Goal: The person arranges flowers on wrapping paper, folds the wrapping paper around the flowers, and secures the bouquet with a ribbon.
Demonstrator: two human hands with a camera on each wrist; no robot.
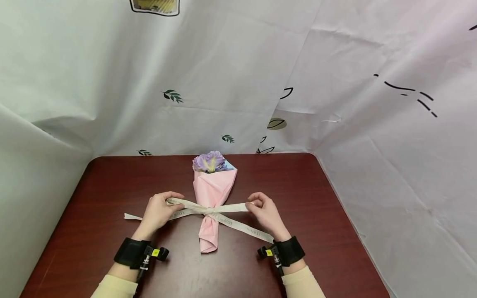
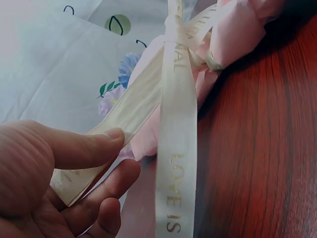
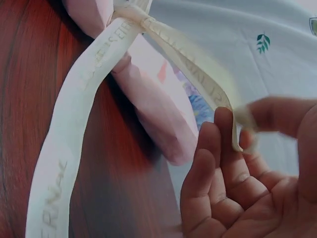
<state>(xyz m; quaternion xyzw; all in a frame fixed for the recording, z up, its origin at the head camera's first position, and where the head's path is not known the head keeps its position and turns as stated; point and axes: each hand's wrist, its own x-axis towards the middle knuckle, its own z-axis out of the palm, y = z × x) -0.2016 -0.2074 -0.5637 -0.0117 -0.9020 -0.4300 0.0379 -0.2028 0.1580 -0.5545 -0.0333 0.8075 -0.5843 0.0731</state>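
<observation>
A small bouquet in pink wrapping paper (image 1: 213,188), topped by a purple flower (image 1: 210,161), lies on the table. Cream ribbon (image 1: 232,223) with printed lettering is knotted around its narrow waist, with loops out to both sides and loose tails below. My left hand (image 1: 159,210) pinches the left loop between thumb and fingers; the left wrist view shows the ribbon (image 2: 138,96) folded in that grip. On the other side my right hand (image 1: 265,210) pinches the right loop, its end bent between the fingertips (image 3: 225,119). Both loops are stretched outward from the knot (image 1: 209,210).
The dark red wooden table (image 1: 298,186) has rounded far corners. White cloth (image 1: 223,74) with printed leaves hangs behind it and along the sides. One ribbon tail (image 1: 132,216) reaches left past my left wrist; another runs toward my right wrist strap (image 1: 290,250).
</observation>
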